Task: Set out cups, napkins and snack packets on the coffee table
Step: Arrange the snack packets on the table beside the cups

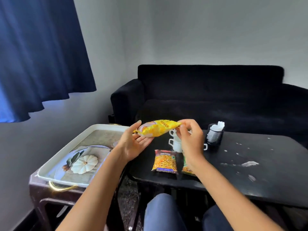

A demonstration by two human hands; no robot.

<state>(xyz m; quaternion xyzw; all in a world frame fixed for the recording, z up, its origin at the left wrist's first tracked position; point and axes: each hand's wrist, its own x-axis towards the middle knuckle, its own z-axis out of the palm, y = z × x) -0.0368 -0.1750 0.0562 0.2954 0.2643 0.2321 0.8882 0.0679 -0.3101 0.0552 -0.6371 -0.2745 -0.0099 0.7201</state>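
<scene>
Holding a yellow snack packet (pixel 157 129) in the air above the near-left part of the dark surface (pixel 250 164), both hands work at its two ends. The left hand (pixel 131 145) lies palm up under the packet's left end, its fingers (pixel 143 140) nearly straight and cradling the bag from below, thumb raised beside it. The right hand (pixel 190 139) pinches the packet's right corner between thumb and curled fingers (pixel 180 126), so the bag hangs roughly level, slightly higher on the right.

Below the hands, a red and yellow snack packet (pixel 165 161) lies flat on the surface near its front edge. Just beside it to the right a green packet (pixel 187 167) also lies flat, mostly hidden behind the right wrist. Behind these, white cups (pixel 175 144) stand close together, partly covered by the right hand; how many there are I cannot tell. To their right a black holder (pixel 215 135) stands upright with white napkins (pixel 219 125) sticking out of its top. White scraps or marks are scattered over the right part of the surface.

On the left, a white-rimmed tray (pixel 66 157) printed with a pumpkin picture rests on a brown stool (pixel 43 189). A black sofa (pixel 216 90) stands behind the surface, and a blue curtain (pixel 38 55) hangs at the upper left.
</scene>
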